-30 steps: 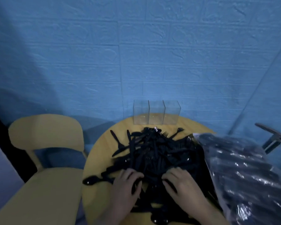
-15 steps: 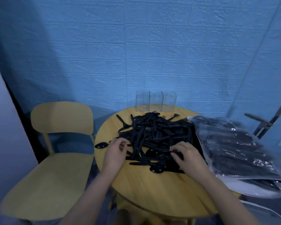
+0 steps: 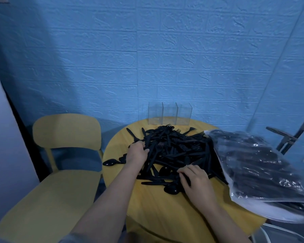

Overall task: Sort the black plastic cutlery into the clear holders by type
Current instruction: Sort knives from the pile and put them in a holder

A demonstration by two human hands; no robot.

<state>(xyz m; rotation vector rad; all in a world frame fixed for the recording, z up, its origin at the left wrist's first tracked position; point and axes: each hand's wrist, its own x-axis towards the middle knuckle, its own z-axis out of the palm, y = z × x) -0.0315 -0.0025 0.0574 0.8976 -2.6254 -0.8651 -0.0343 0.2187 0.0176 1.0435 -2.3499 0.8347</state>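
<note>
Fingers (image 3: 145, 149) of both hands dig into glossy black cutlery pile (image 3: 175, 148).

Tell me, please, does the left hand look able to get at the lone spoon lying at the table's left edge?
Probably yes: the spoon lies apart from the pile, uncovered, just left of the left hand, with nothing between them.

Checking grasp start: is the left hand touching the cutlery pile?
Touching. Head view shows the left hand with fingers curled into the cutlery pile's left edge.

Left hand (image 3: 136, 153) reaches forward, fingers curled; right hand (image 3: 195, 179) nearer, fingers bent.
</note>
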